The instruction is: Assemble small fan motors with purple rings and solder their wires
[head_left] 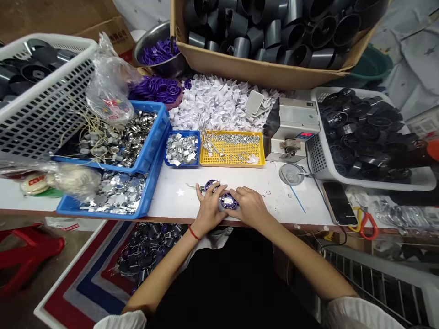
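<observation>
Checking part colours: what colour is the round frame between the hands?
The round frame is purple; it shows best in the head view.

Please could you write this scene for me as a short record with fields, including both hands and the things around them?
Left hand: fingers at the near purple piece and the far purple piece; exact grip unclear
Left wrist: red cord
Right hand: holding the near purple piece at its edge
Beyond the hands: yellow tray with small metal parts; small blue tray on its left, grey machine on its right
Machine display: lit red
Far side: cardboard box of dark cylindrical parts
Right side: phone, scissors
</observation>
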Demonstrator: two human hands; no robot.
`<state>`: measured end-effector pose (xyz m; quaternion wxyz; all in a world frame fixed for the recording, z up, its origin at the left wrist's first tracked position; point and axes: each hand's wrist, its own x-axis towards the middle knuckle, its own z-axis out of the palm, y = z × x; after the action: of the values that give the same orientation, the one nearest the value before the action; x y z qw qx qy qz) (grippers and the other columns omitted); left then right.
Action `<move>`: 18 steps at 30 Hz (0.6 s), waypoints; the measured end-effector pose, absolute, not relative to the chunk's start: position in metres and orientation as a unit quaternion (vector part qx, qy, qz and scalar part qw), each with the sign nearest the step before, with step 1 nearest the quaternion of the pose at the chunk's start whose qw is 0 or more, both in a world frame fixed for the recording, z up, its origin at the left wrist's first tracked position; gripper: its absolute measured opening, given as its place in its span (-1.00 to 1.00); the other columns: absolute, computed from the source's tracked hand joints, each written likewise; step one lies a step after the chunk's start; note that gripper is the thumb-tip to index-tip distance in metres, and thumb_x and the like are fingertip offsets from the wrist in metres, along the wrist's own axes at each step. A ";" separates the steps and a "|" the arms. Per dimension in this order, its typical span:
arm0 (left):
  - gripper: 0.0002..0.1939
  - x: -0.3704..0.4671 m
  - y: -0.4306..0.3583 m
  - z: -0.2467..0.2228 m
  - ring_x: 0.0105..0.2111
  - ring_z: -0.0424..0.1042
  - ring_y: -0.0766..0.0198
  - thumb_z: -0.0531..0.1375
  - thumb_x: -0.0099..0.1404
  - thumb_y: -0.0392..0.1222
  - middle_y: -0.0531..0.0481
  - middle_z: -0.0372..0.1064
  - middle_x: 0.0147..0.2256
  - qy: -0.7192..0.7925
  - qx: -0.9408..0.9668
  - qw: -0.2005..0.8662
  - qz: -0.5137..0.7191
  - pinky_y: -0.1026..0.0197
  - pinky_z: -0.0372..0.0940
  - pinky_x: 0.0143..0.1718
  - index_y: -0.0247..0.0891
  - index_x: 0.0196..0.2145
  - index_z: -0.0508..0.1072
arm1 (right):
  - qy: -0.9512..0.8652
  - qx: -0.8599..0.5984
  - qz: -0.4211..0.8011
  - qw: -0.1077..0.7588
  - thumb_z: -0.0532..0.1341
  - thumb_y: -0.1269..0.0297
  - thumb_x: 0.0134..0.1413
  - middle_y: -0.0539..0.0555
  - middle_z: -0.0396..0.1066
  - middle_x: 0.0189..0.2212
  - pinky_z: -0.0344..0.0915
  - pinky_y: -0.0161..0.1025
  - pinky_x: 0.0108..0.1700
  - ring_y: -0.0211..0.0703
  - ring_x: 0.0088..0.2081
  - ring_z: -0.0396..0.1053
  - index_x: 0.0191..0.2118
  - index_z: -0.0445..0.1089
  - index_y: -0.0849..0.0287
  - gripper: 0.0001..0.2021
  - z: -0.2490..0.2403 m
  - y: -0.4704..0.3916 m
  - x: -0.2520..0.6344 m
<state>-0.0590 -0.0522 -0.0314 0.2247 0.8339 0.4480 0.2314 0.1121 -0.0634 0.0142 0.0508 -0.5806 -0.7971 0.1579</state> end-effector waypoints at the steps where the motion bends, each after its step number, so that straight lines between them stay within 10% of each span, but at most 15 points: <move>1: -0.38 -0.059 -0.052 -0.032 0.21 0.20 0.03 0.16 0.15 -0.31 -0.17 0.35 0.09 0.448 0.834 0.220 0.235 -0.34 -0.65 0.27 -0.23 0.17 0.12 | -0.791 -0.588 0.157 0.051 0.31 0.08 0.06 0.19 0.49 -0.25 0.28 -0.19 -0.21 -0.01 -0.20 0.41 0.04 0.40 0.30 -0.51 0.015 -0.065 0.111; 18: -0.65 -0.062 -0.051 -0.035 0.22 0.21 -0.07 0.21 0.24 -0.20 -0.13 0.46 -0.01 0.432 0.857 0.165 0.227 -0.45 -0.64 0.24 -0.17 -0.01 0.34 | -0.774 -0.610 0.171 0.000 0.34 0.10 0.04 0.26 0.50 -0.29 0.33 -0.13 -0.29 0.07 -0.23 0.45 -0.11 0.43 0.27 -0.62 0.021 -0.060 0.100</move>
<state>-0.0623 -0.0510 -0.0347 0.1653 0.8570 0.4320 0.2273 0.1005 -0.0603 0.0207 0.0004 -0.6097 -0.7739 0.1714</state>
